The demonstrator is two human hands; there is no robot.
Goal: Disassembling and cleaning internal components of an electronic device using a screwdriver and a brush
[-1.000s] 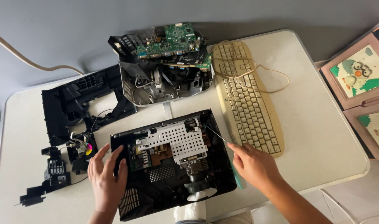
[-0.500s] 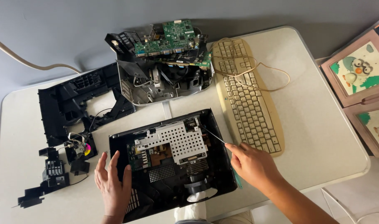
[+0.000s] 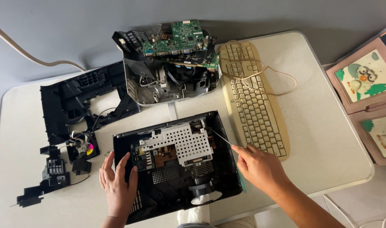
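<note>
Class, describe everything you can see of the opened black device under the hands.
The opened black plastic device casing lies flat, cover off, at the white table's near edge. Inside sit a perforated silver metal shield, green circuit board and round lens barrel. The left hand rests flat on its left side; the right hand points a thin metal screwdriver into its right side.

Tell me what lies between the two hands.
In the head view, the opened black device lies between the left hand and right hand, its perforated metal shield and lens exposed.
</note>
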